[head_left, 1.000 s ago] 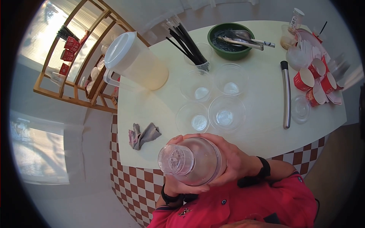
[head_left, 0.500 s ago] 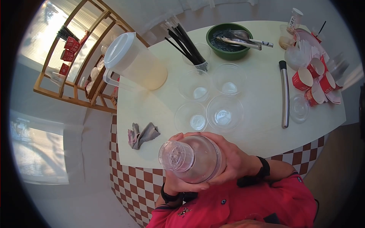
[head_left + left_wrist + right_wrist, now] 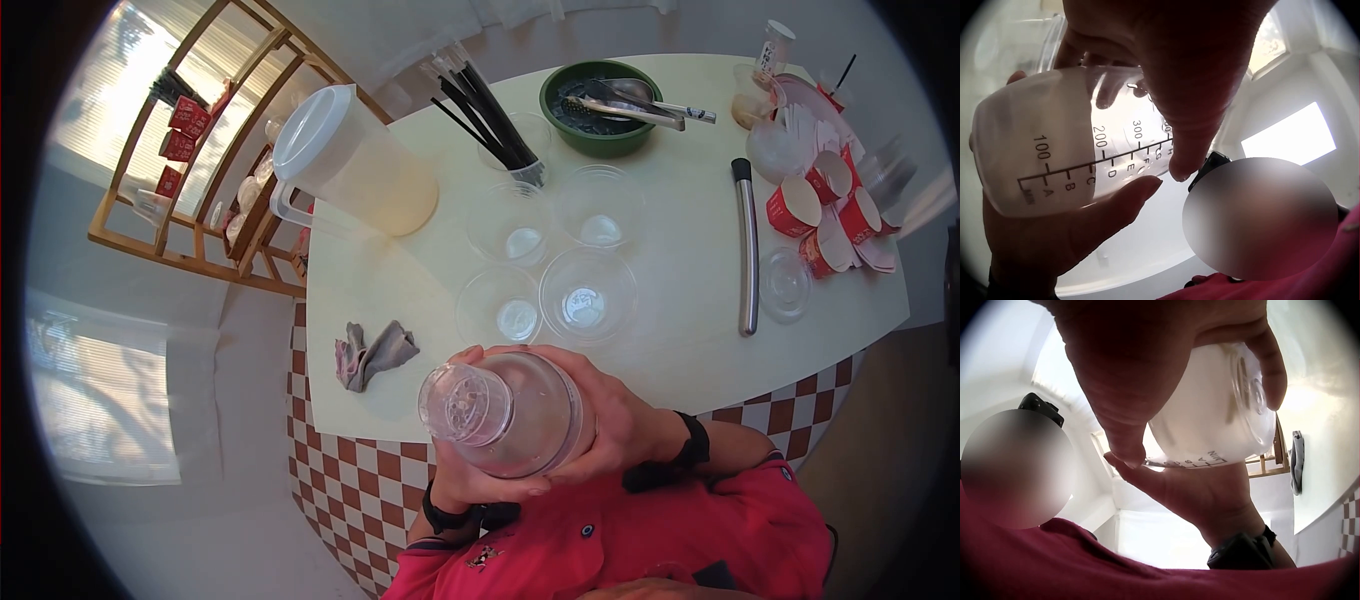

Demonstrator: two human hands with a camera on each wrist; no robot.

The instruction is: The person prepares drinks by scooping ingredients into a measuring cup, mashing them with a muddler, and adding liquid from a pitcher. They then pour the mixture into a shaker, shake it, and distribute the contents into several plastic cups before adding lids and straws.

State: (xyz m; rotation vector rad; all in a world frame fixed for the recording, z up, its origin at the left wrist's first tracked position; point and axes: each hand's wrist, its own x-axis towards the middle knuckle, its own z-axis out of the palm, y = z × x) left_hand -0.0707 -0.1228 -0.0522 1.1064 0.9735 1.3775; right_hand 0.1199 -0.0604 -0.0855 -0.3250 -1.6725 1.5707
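Note:
Both hands hold a clear plastic cocktail shaker [image 3: 535, 425] tilted in front of the body, its domed cap [image 3: 465, 402] towards the left. My right hand [image 3: 612, 415] wraps the base side, and my left hand [image 3: 465, 475] is curled round it from the lower left, partly hidden behind the shaker. In the left wrist view, black measuring marks [image 3: 1100, 150] run along the wall, and cloudy liquid [image 3: 1054, 125] lies inside. Beyond the shaker, several clear plastic cups [image 3: 583, 300] stand grouped on the white table [image 3: 680, 270].
A lidded pitcher [image 3: 360, 165], black straws [image 3: 500, 130] and a green bowl [image 3: 600, 140] with tongs stand at the back. A grey cloth [image 3: 375, 355] lies left. On the right are a metal muddler [image 3: 747, 250], a clear lid [image 3: 785, 285] and red paper cups [image 3: 795, 207].
The shaker stays in both hands and has tipped slightly, its body rising a little in the head view. The table things shift slightly left as the view moves.

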